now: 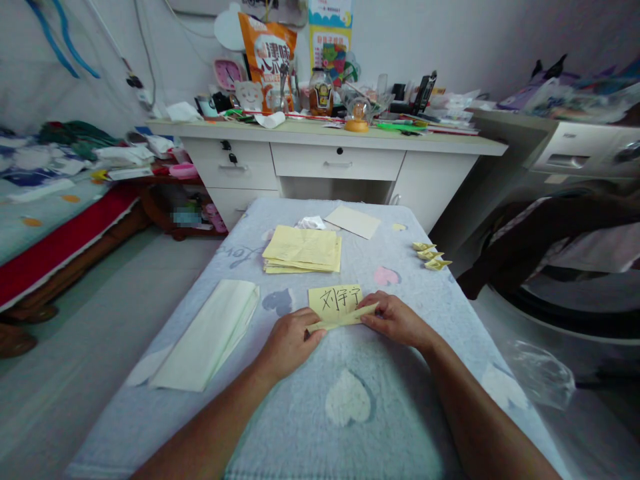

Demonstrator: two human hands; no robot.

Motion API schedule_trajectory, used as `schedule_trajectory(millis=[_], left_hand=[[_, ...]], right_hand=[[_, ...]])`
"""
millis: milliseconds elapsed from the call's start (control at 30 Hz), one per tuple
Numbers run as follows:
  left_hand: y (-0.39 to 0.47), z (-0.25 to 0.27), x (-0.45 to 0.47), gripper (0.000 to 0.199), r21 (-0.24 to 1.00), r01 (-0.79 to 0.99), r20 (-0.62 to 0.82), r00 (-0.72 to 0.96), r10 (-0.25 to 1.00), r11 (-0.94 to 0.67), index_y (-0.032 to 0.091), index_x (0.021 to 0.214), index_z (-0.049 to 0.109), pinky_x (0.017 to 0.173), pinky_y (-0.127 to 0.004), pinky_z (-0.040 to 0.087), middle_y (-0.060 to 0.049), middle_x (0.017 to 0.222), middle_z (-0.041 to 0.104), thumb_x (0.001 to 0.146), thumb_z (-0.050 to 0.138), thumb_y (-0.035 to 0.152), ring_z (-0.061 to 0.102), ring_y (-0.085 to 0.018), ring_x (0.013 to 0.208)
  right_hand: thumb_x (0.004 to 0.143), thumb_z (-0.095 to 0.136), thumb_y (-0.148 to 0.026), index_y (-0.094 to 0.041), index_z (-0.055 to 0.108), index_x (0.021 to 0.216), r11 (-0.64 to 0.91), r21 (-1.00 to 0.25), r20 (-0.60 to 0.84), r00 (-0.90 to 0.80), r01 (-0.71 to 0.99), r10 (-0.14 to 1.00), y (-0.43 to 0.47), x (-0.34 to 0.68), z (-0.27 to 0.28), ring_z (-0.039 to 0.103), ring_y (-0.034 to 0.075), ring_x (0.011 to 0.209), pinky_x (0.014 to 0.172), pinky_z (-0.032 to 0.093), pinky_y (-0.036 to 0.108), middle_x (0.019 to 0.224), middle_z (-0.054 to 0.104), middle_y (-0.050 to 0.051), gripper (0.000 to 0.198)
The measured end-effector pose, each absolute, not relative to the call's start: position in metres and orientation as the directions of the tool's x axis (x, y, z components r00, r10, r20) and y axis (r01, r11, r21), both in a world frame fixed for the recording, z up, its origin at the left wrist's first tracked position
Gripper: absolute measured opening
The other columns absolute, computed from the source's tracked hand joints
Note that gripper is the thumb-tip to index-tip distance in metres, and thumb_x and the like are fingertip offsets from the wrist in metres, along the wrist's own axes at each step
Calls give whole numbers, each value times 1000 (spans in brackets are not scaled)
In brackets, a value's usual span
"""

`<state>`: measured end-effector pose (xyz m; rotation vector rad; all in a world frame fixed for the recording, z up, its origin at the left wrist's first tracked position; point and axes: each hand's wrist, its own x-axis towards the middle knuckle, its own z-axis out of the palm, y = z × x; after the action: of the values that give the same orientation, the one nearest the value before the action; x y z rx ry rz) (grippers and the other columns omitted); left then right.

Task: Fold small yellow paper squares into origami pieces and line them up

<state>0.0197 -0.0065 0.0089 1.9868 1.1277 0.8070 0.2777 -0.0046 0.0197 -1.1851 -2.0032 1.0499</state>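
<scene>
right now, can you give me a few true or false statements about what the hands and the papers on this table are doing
1. Both hands, the left hand and the right hand, pinch a folded yellow strip. True.
2. The yellow note with dark handwriting lies just beyond the strip. True.
3. The stack of yellow sheets lies nearer to the person than the hands. False: it lies farther away, toward the white desk.
4. Three small folded yellow pieces sit to the right on the table cover. True.
5. The pale folded sheet lies to the right of the right hand. False: it lies left of the left hand.
</scene>
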Motion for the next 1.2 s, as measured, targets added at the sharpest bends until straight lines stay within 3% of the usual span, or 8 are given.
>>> schedule_trajectory(millis=[167,300,567,700,833,933,1067,1200], left_hand=[[-8,-1,23,29,945,299,24,331,943,-129,22,105,66,72,-31,51,-4,89,73,77,63,25,67,-23,80],[-8,-4,26,48,974,203,35,281,959,-95,24,125,52,79,-32,51,-5,100,72,78,62,23,68,-22,90],[-8,-1,27,70,917,384,16,238,971,-110,22,142,32,53,-21,34,7,57,60,78,61,23,53,-14,50],[-9,-2,28,78,904,412,47,171,984,-114,23,144,31,54,-21,31,9,53,54,74,65,22,50,-13,47],[-9,-4,29,63,829,524,110,194,975,-198,26,136,46,55,-23,34,7,54,56,76,64,21,53,-15,49],[-9,-6,29,36,702,656,128,267,955,-277,24,117,64,67,-28,43,-2,76,70,81,58,23,64,-20,68],[-11,-6,31,31,550,767,90,339,936,-331,21,115,63,87,-32,45,-7,113,69,87,49,21,64,-22,100],[-13,-1,32,31,454,819,86,352,932,-351,20,115,61,86,-32,46,-7,105,69,89,46,22,63,-21,96]], right_hand=[[81,63,-31,-22,70,96,104,-930,-32,-359,352,933,-5,270,14,62,23,84,78,50,37,90,70,4,19],[79,63,-28,-23,63,109,46,-960,-39,-296,277,954,-3,267,5,63,23,88,79,49,36,97,69,4,30],[73,63,-17,-22,53,99,-10,-885,-113,-195,465,974,-1,269,1,56,13,58,51,33,21,67,65,-3,28],[69,64,-13,-21,48,114,-6,-788,-97,-114,616,989,-2,264,9,49,12,51,53,30,23,54,55,-9,49],[68,63,-12,-16,38,133,-18,-745,-100,-84,667,991,-4,260,14,49,14,53,55,30,25,54,53,-8,70],[69,61,-12,-13,36,137,-12,-689,-121,-98,724,988,-4,258,15,50,14,56,56,30,25,58,54,-6,72],[72,57,-14,-11,36,137,24,-588,-128,-122,808,984,-4,257,13,51,14,58,57,31,24,62,56,-4,68],[73,56,-16,-11,36,137,41,-520,-126,-124,853,984,-4,257,9,52,14,61,58,31,24,69,59,-1,67]])
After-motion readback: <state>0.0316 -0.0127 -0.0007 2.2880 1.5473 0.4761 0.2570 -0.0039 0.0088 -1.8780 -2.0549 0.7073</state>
